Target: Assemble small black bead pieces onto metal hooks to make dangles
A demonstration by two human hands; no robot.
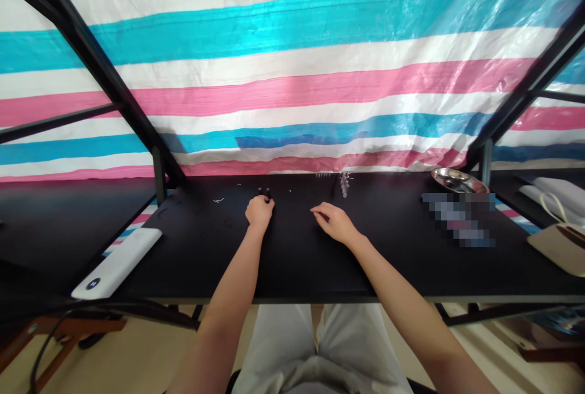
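Observation:
My left hand point(259, 212) is closed low over the black table, left of centre. Two small dark rod-like pieces point(268, 191) with paler tips stick up at its fingertips; their kind is too small to make out. To the right, my right hand point(333, 222) rests just above or on the table with fingers bent and pressed together toward the left. Whatever its fingertips hold, if anything, is too small to see. Beyond it, near the table's back edge, lie a cluster of small clear beads or caps point(344, 186) and a row of similar small pieces point(323, 175).
A white oblong device point(117, 263) with a round dark display lies at the left. On the right are a shiny metal dish point(459, 182), a blurred-out patch and a beige pouch point(560, 248). White thread scraps point(219, 200) lie on the black table point(301, 266). Striped sheeting point(292, 77) hangs behind.

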